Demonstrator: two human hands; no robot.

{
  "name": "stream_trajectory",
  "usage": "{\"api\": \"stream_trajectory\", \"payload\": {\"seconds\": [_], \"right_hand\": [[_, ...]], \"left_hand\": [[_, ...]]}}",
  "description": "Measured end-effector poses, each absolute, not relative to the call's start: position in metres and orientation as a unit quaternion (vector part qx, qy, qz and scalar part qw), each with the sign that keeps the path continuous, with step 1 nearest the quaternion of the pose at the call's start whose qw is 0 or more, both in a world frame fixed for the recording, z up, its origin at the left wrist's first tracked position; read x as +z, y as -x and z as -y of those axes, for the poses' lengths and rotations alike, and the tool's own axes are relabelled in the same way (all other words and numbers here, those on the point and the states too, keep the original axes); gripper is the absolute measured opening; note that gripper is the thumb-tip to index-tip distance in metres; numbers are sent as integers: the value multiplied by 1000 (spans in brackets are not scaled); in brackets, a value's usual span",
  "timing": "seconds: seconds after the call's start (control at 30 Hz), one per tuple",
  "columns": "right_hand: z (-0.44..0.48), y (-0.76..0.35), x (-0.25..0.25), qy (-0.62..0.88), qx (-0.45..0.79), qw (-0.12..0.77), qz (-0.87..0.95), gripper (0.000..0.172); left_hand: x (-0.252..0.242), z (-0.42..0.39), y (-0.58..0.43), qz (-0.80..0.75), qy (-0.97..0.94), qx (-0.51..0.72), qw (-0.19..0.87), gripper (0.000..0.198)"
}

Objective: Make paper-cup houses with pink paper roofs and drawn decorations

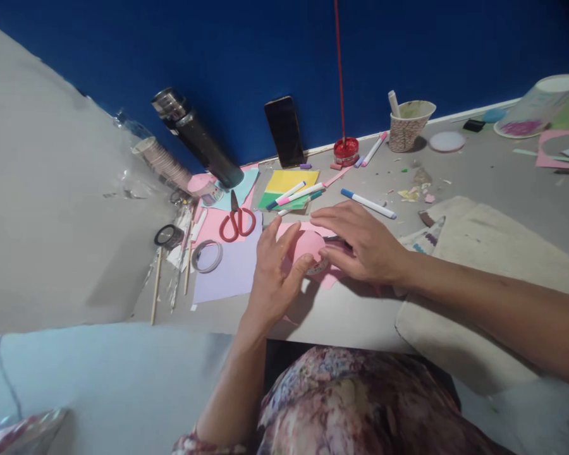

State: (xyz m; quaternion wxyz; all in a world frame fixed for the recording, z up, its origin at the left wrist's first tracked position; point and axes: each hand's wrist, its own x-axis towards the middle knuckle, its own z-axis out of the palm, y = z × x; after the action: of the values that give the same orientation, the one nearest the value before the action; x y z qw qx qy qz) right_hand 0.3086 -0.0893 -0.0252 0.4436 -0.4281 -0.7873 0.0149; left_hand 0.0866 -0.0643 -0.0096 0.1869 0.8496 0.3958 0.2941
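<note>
Both my hands are around a short paper cup piece with a round pink top [308,246] and a printed side, near the table's front edge. My left hand [274,268] curves around its left side, thumb at the near rim. From the right, my right hand [363,243] has its thumb and fingertips against the edge. Something dark and narrow shows between the right fingers; I cannot tell what it is. Pink paper [332,278] lies underneath. To the left are red-handled scissors [238,221], a roll of tape [207,256] and a lilac sheet [227,272].
Markers [368,203] lie behind my hands, some on yellow and green paper [284,183]. A phone [284,131], a black flask [199,139] and stacked paper cups [164,163] are at the back. A cup [410,126] stands back right; beige cloth [474,284] lies under my right forearm.
</note>
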Motion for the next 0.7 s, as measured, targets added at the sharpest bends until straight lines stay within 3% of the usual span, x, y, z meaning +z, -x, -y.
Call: {"api": "stream_trajectory", "payload": {"seconds": [0.23,0.43,0.7], "right_hand": [[86,-311,-30,439,-22,452,776,25],[86,-312,-30,437,-13,445,782,25],[88,-308,-32,440,-15,431,788,20]], "left_hand": [[-6,62,-90,-394,-848,280,216,43],[-1,62,-82,-421,-825,258,274,61],[-8,64,-76,-460,-769,296,331,48]]}}
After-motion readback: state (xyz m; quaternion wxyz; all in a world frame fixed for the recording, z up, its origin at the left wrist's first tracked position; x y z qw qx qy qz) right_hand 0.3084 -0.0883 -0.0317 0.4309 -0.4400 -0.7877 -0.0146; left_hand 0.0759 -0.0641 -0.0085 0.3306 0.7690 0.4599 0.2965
